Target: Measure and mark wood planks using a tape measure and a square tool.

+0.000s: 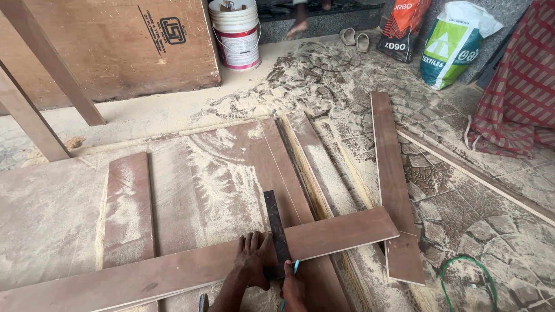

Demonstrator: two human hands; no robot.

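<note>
While the left hand (252, 261) pressed flat, fingers spread, on the dark metal square (276, 231), that square lay across a long plywood strip (191, 268) resting on a dusty plywood sheet (196, 185) on the floor. The right hand (293, 283) sat just beside the square's right edge, fingers pinched on a light blue pencil (296, 267) whose tip met the strip. Loose sawdust covered the sheet and the patterned floor (462, 214). In my judgement the square could skid on that dust if the left hand eased, throwing the line off true; the strip, unclamped, could also shift. A green hose (462, 271) lay well apart to the right, a white bucket (236, 32) far beyond.
</note>
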